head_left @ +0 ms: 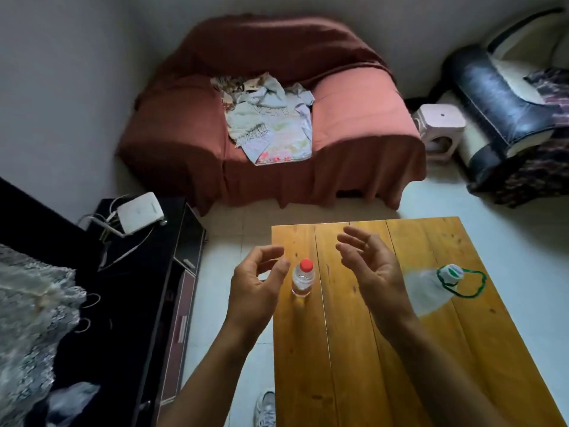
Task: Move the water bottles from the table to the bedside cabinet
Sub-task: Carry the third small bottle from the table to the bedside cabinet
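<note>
A small clear water bottle [303,280] with a red cap stands upright on the wooden table [354,371], near its 9 o'clock edge. A larger bottle [426,291], white-capped with a green carry loop, stands at its 3 o'clock. The left hand [255,288] hovers at the small bottle's 9 o'clock and the right hand [375,272] at its 3 o'clock. Both hands are spread, fingers loosely curved, touching nothing. Any print is too blurred to read.
</note>
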Motion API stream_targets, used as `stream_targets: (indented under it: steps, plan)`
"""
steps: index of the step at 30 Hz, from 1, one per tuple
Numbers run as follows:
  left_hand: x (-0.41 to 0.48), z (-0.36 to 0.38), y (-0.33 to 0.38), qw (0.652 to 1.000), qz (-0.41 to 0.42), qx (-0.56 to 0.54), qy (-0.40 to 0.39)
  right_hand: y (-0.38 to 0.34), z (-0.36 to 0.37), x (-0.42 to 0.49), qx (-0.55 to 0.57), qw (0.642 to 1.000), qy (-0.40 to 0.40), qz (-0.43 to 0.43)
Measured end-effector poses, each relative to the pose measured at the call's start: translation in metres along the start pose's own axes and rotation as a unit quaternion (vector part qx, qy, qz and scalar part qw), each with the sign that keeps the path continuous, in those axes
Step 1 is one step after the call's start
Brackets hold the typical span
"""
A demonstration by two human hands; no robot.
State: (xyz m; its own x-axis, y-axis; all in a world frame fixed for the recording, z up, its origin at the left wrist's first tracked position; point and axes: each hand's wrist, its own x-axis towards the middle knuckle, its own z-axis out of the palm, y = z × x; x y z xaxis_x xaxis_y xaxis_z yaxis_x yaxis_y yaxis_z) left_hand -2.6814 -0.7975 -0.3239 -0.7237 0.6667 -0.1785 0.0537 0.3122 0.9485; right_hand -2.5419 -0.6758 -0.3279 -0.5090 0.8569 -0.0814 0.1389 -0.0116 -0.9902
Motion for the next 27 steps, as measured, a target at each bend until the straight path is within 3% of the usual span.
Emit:
stream_targets:
  steps: [4, 12, 27]
  plan:
    - [0.039, -0.002, -0.038, 0.999, -0.017, 0.018, -0.034, 0.031, 0.013, 0.010, -0.018, 0.999, 0.034, 0.034]
    - [0.100, 0.018, -0.106, 0.990, -0.014, 0.067, -0.126, 0.113, 0.040, 0.027, -0.065, 0.994, 0.024, 0.087]
    - [0.132, 0.070, -0.209, 0.968, -0.009, 0.119, -0.219, 0.227, 0.072, 0.037, -0.096, 0.982, 0.017, 0.162]
